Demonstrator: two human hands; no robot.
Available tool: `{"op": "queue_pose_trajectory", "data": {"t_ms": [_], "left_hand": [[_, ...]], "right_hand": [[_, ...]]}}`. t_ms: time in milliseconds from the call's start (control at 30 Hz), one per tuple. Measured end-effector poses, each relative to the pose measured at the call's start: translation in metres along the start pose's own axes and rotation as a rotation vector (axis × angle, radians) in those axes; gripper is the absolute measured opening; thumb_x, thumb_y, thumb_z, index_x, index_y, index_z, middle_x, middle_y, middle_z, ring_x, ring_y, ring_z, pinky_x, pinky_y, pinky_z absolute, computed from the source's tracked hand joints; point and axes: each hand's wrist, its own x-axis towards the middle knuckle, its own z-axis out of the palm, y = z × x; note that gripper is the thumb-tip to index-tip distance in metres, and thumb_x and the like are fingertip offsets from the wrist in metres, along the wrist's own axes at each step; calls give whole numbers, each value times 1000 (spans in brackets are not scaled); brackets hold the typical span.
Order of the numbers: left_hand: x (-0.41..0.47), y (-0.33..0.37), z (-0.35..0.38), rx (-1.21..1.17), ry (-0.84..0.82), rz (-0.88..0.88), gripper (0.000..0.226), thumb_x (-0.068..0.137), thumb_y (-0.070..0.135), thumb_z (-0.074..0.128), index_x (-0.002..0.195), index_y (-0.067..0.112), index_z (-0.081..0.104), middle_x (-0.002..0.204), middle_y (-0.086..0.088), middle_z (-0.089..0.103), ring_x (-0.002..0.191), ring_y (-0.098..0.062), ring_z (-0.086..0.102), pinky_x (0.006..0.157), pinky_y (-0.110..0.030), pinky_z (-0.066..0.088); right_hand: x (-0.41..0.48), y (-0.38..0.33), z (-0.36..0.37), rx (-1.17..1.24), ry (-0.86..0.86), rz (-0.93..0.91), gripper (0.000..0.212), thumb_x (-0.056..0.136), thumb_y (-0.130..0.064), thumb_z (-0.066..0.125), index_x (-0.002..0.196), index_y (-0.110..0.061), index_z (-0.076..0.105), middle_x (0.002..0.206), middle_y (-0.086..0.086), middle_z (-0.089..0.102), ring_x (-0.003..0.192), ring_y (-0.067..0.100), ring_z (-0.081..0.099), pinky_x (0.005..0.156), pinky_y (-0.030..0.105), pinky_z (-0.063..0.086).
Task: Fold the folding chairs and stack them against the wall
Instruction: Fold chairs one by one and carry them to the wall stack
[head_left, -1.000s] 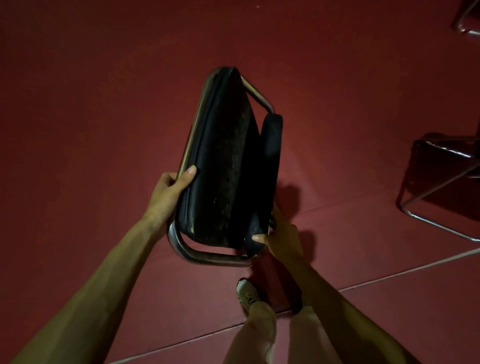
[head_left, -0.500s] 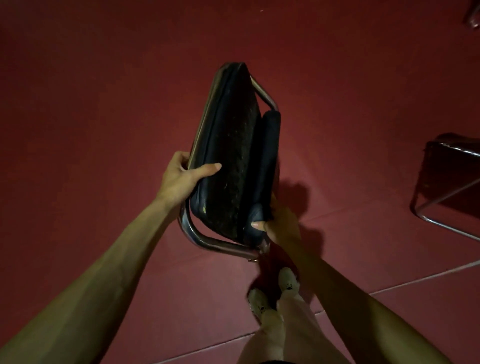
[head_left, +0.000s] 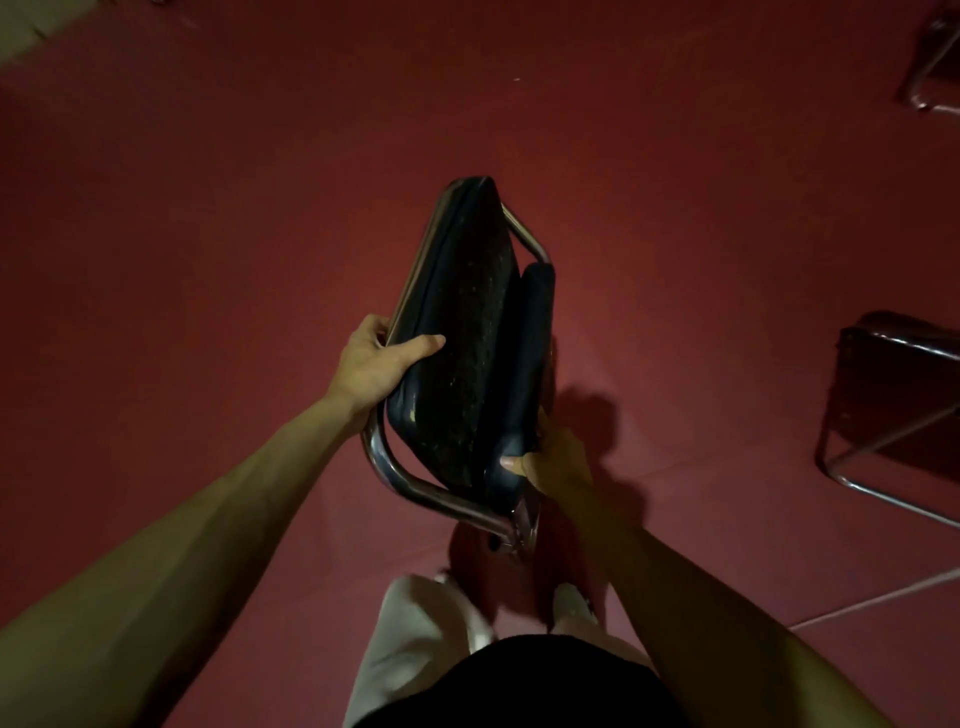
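A folded chair (head_left: 467, 343) with black padded seat and back and a chrome tube frame hangs in the air in front of me, above the red floor. My left hand (head_left: 376, 366) grips its left edge, thumb lying across the seat pad and fingers behind the frame. My right hand (head_left: 553, 457) holds the lower right corner of the folded pads, thumb on the front. The chrome loop of the frame curves below the pads, just above my legs.
An unfolded chair (head_left: 893, 410) with a chrome frame stands on the red floor (head_left: 208, 234) at the right edge. Part of another chair frame (head_left: 930, 67) shows in the top right corner. A pale line crosses the floor at lower right. My feet are below the chair.
The view has tilted and I have stepped forward; the folded chair stays held in both hands and sits lower in view. My left thumb has slid further across the seat pad.
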Motion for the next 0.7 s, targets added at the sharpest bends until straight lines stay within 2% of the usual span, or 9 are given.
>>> {"op": "queue_pose_trajectory", "data": {"t_ms": [100, 200, 300, 400, 500, 567, 633, 700], "left_hand": [[20, 6, -5, -6, -16, 13, 40, 76, 33, 81, 103, 15, 59, 88, 5, 67, 68, -6, 66, 50, -14, 48], [49, 7, -18, -28, -46, 13, 40, 74, 32, 83, 102, 14, 61, 90, 1, 70, 70, -9, 69, 58, -21, 52], [82, 7, -36, -38, -82, 37, 35, 74, 30, 83, 97, 12, 64, 86, 1, 70, 62, -5, 68, 51, -17, 50], [110, 5, -51, -17, -108, 48, 35, 73, 32, 83, 94, 8, 69, 83, -2, 72, 67, -13, 70, 52, -20, 52], [131, 5, -64, -37, -141, 10, 30, 76, 30, 81, 93, 9, 69, 75, 1, 70, 60, -10, 67, 46, -17, 48], [142, 4, -72, -65, -200, -16, 24, 77, 28, 80, 89, 11, 69, 76, 0, 72, 64, -13, 70, 51, -19, 52], [146, -2, -78, -96, -217, -38, 25, 75, 29, 81, 88, 10, 71, 79, -3, 75, 72, -19, 73, 59, -26, 57], [152, -8, -81, -109, -191, -62, 36, 68, 35, 83, 90, 8, 73, 80, -5, 76, 74, -22, 74, 63, -34, 61]], "right_hand": [[7, -15, -1, -28, 16, -14, 93, 72, -33, 77, 150, -23, 27, 138, 9, 55, 125, 30, 53, 100, 37, 46], [17, -30, 6, -12, 43, 18, 85, 78, -25, 77, 149, -23, 31, 140, 5, 53, 126, 27, 51, 100, 32, 44], [31, -52, 19, 9, 66, 52, 84, 80, -23, 77, 149, -23, 30, 137, 4, 55, 126, 25, 51, 100, 30, 42], [39, -68, 37, 133, 96, 129, 79, 80, -19, 76, 147, -17, 35, 137, 7, 55, 124, 27, 54, 102, 36, 45], [36, -85, 56, 207, 253, 224, 67, 79, -29, 77, 138, -14, 48, 126, 5, 63, 115, 23, 61, 89, 29, 49], [32, -95, 74, 238, 387, 331, 60, 81, -42, 72, 132, -17, 54, 118, 3, 67, 110, 22, 62, 83, 24, 45], [22, -103, 93, 334, 469, 413, 54, 85, -45, 66, 128, -15, 56, 117, 4, 66, 110, 23, 60, 83, 24, 43], [14, -108, 111, 450, 552, 458, 52, 91, -43, 59, 133, -13, 51, 125, 7, 63, 114, 25, 58, 86, 26, 42]]}}
